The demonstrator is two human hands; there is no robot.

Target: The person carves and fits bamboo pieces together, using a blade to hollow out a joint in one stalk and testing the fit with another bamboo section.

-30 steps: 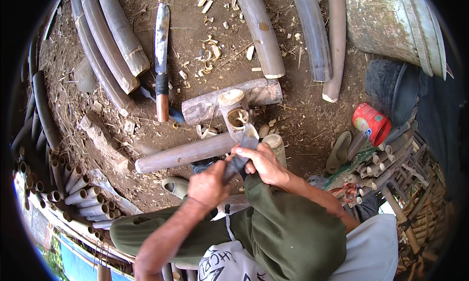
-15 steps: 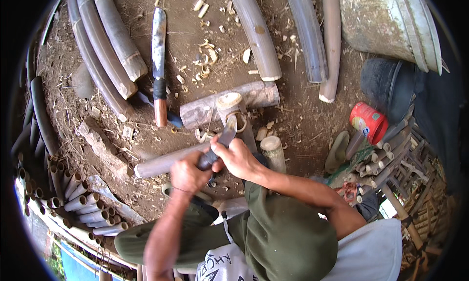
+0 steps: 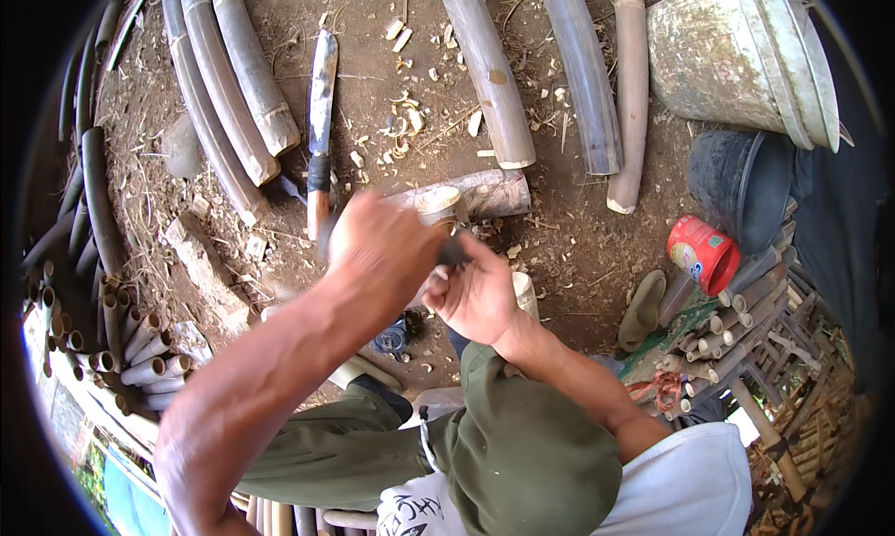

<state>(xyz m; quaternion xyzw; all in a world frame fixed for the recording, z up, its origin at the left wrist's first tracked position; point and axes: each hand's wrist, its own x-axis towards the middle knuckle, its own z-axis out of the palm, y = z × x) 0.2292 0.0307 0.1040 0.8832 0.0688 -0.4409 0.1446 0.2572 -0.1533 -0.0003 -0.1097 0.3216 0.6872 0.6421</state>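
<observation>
My left hand (image 3: 384,242), smeared by motion, is closed over a knife with a dark handle (image 3: 454,250); the blade is hidden. My right hand (image 3: 480,294) sits just right of it, palm showing, fingers loosely bent and thumb apart, with the thumb next to the dark handle. Just beyond both hands, the pale cut end of a bamboo piece (image 3: 436,200) leans on a short log (image 3: 494,194); my left hand covers part of both. Another pale-ended bamboo piece (image 3: 524,295) stands to the right of my right hand.
A long knife (image 3: 322,98) lies on the dirt ahead-left. Bamboo poles (image 3: 256,65) lie at the far left, others (image 3: 489,70) at the far right. On the right are a dirty white bucket (image 3: 727,61), a black bucket (image 3: 732,177), a red tin (image 3: 695,252) and stacked bamboo tubes (image 3: 736,326).
My left hand has moved up and forward with the knife, now covering the log's left part. My right hand has turned palm-outward and shifted right, its grip loosened. The view has shifted slightly.
</observation>
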